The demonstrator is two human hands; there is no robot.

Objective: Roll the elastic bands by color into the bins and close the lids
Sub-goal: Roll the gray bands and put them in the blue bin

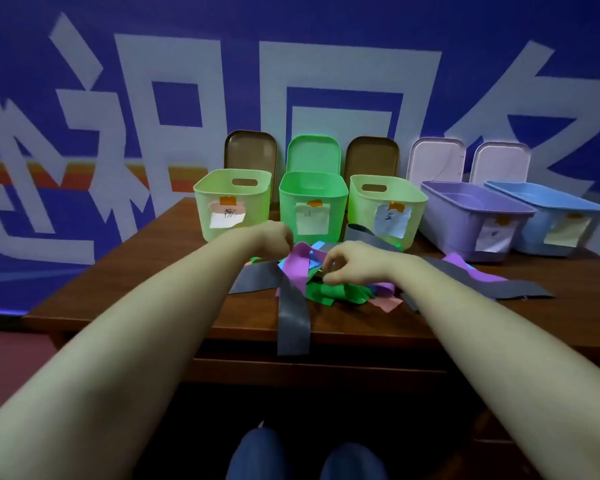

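A tangled heap of elastic bands lies mid-table: a purple band [300,263], a green band [333,292], grey bands [293,320], bits of blue and pink. My left hand [279,237] is curled into a fist over the heap's far left side, gripping the top of the purple band. My right hand [347,265] hovers over the heap with thumb and fingers pinched at the green band. Behind stand open labelled bins: a pale green bin [232,202], a bright green bin [312,199], another pale green bin [385,206], a purple bin [471,216] and a blue bin [548,216].
Lids lean against the blue wall behind the bins: two brown lids [250,150], a green lid [314,152] and two white lids [437,159]. One grey band hangs over the wooden table's front edge [118,320]. My knees show below the table.
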